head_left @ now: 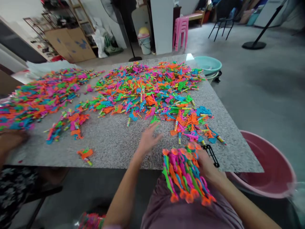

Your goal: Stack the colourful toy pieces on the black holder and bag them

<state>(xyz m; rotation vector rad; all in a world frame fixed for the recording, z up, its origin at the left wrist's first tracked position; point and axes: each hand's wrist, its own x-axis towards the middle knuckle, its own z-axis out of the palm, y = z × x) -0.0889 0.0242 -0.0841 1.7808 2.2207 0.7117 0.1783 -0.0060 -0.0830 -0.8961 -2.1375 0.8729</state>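
Right hand (206, 162) closed on toy bundle (186, 178), bundle overlapping counter (114, 146) near edge in view, left of near right corner. Bundle: plastic pieces side by side, pink/green/blue/orange, orange-red knobs at both ends. Left hand (148, 140) open, holding nothing, thumb apart; green piece (154, 119) just past fingertips at near fringe of multicolored pile (147, 84), contact unclear.

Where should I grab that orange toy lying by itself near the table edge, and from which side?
I'd pinch the orange toy by its yellow stick, coming from the near edge of the table. The narrow stick pokes out from the wider orange part toward that edge, and the toy lies apart from the big pile, so fingers should fit around it.
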